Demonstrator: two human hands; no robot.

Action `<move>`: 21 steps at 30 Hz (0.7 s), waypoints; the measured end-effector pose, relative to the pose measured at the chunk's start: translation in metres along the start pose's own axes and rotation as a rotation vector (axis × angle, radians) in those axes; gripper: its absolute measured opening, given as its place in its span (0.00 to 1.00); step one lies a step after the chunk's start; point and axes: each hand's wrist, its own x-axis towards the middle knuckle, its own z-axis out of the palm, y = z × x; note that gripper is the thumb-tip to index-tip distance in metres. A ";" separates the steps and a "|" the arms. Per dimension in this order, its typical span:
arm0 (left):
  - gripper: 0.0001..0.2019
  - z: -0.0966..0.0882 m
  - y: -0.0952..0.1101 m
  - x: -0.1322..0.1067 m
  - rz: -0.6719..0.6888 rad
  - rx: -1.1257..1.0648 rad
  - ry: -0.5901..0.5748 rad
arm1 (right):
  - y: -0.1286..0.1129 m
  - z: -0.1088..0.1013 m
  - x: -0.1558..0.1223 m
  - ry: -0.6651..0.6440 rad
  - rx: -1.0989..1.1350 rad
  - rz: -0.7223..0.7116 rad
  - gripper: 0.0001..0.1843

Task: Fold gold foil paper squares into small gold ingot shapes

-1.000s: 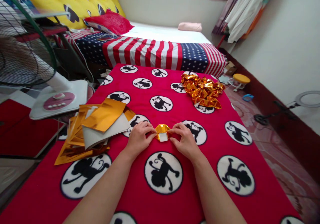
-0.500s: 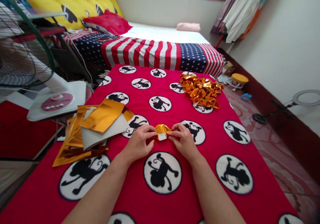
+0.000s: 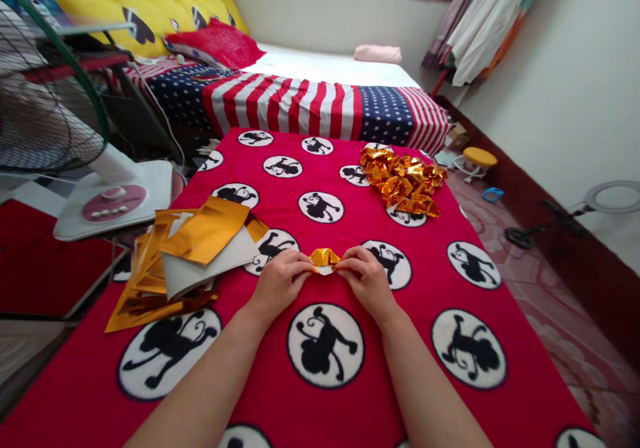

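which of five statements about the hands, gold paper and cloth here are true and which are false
1. The left hand and right hand both hold the small gold piece. True.
2. The heap of shaped gold pieces lies nearer the person than the flat sheets. False: it lies farther away.
3. The flat sheets lie left of the hands. True.
4. The cloth is plain. False: it has black figures in white circles.
5. White shows on the held piece. True.
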 end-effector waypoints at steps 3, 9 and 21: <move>0.06 -0.001 0.001 0.000 -0.017 -0.002 -0.004 | -0.003 -0.003 0.001 -0.037 -0.046 -0.015 0.07; 0.05 -0.002 0.003 0.001 -0.019 0.010 -0.015 | -0.005 -0.004 0.003 -0.049 -0.154 -0.066 0.06; 0.04 0.000 0.002 0.002 -0.073 0.017 0.010 | -0.009 -0.002 0.002 -0.037 -0.074 -0.025 0.05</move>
